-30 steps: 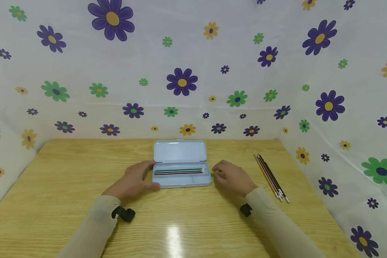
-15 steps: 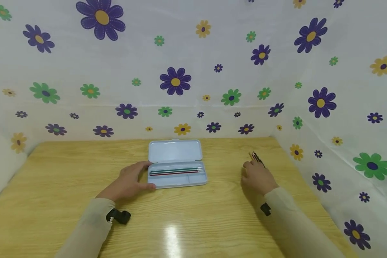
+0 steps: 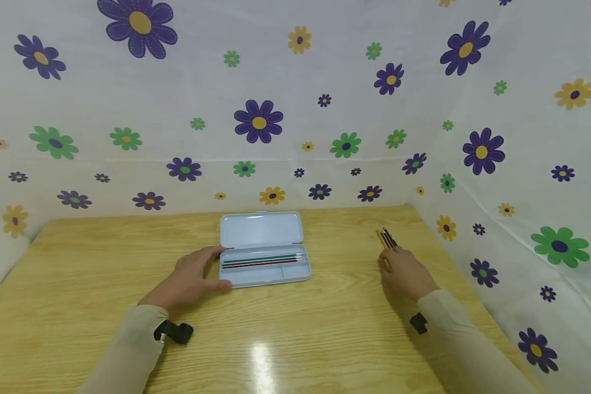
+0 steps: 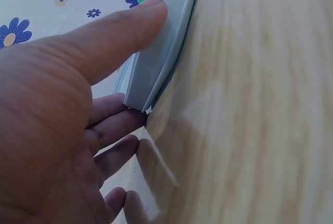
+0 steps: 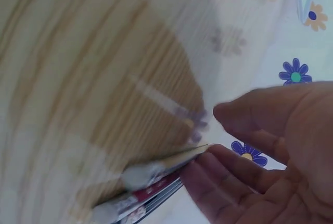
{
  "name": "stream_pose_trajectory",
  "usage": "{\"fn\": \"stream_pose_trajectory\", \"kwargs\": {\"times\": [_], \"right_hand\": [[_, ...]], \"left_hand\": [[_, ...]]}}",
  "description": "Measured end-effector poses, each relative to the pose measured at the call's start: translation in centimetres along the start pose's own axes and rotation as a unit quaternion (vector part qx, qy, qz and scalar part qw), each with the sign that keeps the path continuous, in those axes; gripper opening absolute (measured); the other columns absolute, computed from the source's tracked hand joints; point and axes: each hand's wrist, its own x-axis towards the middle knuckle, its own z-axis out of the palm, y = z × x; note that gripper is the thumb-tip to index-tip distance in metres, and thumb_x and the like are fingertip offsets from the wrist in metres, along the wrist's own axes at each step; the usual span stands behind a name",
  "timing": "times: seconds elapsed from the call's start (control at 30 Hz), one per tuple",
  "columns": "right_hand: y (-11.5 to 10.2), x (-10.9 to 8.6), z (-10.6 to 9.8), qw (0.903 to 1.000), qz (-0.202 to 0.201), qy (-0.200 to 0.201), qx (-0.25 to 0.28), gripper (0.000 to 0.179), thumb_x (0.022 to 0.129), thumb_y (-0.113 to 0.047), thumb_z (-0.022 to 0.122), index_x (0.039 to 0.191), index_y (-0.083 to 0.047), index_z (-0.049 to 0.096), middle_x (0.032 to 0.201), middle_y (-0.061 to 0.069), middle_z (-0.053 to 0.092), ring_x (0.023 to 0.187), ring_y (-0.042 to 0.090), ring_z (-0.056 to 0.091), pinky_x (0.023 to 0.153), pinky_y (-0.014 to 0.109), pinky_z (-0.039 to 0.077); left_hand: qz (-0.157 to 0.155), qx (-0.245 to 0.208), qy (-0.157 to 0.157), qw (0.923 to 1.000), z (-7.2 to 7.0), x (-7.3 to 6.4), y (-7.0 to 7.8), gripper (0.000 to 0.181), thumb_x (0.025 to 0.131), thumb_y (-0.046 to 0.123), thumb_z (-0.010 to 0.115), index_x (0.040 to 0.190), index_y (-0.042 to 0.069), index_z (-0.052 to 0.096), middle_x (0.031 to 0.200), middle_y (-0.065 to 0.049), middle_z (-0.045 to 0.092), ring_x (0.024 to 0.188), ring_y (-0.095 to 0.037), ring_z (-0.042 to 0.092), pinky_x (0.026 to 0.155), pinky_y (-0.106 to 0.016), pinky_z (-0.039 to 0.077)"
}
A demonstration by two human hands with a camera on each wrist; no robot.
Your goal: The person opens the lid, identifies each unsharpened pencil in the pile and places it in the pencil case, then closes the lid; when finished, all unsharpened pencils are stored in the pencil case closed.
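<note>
A pale blue pencil case [image 3: 250,278] lies with its lid [image 3: 261,230] folded back, and several green and red pencils [image 3: 261,260] rest in its long compartment. My left hand [image 3: 189,276] holds the case's left end, thumb at the front corner and forefinger at the back. In the left wrist view, the thumb presses the case's front wall [image 4: 156,73]. Over at the right, my right hand [image 3: 407,272] covers most of several loose pencils [image 3: 385,237]. The right wrist view has its fingertips touching these pencils [image 5: 156,185] near their eraser ends, with the thumb apart from them.
Both hands work above a wooden table [image 3: 295,339]. White cloth [image 3: 295,71] printed with flowers rises along the back and right edges. A small black device [image 3: 173,331] is strapped to the left wrist, and another [image 3: 418,323] to the right.
My right hand has gone from the case's right end to the loose pencils, covering their eraser ends. The left hand stays at the case. The head view has shifted slightly right.
</note>
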Motion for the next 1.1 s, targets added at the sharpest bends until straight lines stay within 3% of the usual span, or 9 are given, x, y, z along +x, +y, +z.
{"fn": "stream_pose_trajectory", "kwargs": {"times": [0.13,0.33,0.53,0.8,0.97,1.1], "right_hand": [[0.3,0.0,0.0,0.9997,0.004,0.006,0.022,0.029,0.1,-0.003,0.062,0.126,0.007,0.062,0.121,0.028,0.061,0.109,0.043,0.063,0.093,0.057,0.055],[0.4,0.0,-0.1,0.9993,0.01,-0.017,0.032,0.034,0.099,0.002,0.062,0.132,0.006,0.059,0.129,0.029,0.058,0.115,0.045,0.062,0.093,0.056,0.055],[0.3,0.2,0.1,0.9993,-0.023,-0.017,0.023,0.034,0.097,0.008,0.061,0.131,0.003,0.062,0.131,0.025,0.058,0.12,0.045,0.061,0.096,0.055,0.055],[0.2,0.6,0.9,0.996,-0.086,0.007,0.022,0.021,0.1,-0.002,0.065,0.121,-0.001,0.068,0.115,0.012,0.064,0.099,0.027,0.065,0.086,0.046,0.058],[-0.4,0.7,1.4,0.993,-0.115,0.012,0.023,0.018,0.101,-0.003,0.065,0.118,-0.003,0.07,0.113,0.01,0.065,0.1,0.026,0.066,0.086,0.045,0.059],[-0.7,0.7,1.6,0.993,-0.115,0.006,0.027,0.023,0.1,-0.003,0.064,0.123,-0.003,0.067,0.114,0.011,0.065,0.099,0.025,0.066,0.084,0.044,0.059]], "left_hand": [[-0.001,-0.003,0.0,1.0,0.0,0.0,-0.1,0.093,0.085,0.057,0.08,0.154,0.009,0.042,0.16,-0.021,0.041,0.149,-0.048,0.03,0.117,-0.073,0.016],[-0.001,-0.005,-0.001,1.0,-0.1,0.0,-0.1,0.092,0.085,0.057,0.08,0.154,0.009,0.043,0.159,-0.02,0.042,0.149,-0.047,0.031,0.117,-0.072,0.017],[-0.007,-0.008,-0.002,0.9999,-0.2,-0.1,0.0,0.091,0.085,0.055,0.081,0.154,0.009,0.043,0.16,-0.019,0.042,0.15,-0.047,0.03,0.118,-0.072,0.016],[-0.004,-0.009,-0.004,0.9999,-0.1,-0.1,0.1,0.091,0.085,0.054,0.081,0.154,0.008,0.043,0.16,-0.02,0.042,0.149,-0.047,0.031,0.118,-0.072,0.017],[-0.01,-0.008,-0.005,0.9999,-0.1,-0.2,0.1,0.092,0.084,0.055,0.081,0.154,0.01,0.043,0.16,-0.019,0.041,0.15,-0.046,0.03,0.119,-0.071,0.016],[-0.01,-0.008,-0.002,0.9999,-0.1,-0.2,0.1,0.092,0.084,0.056,0.081,0.154,0.009,0.043,0.16,-0.02,0.042,0.15,-0.047,0.03,0.119,-0.071,0.016]]}}
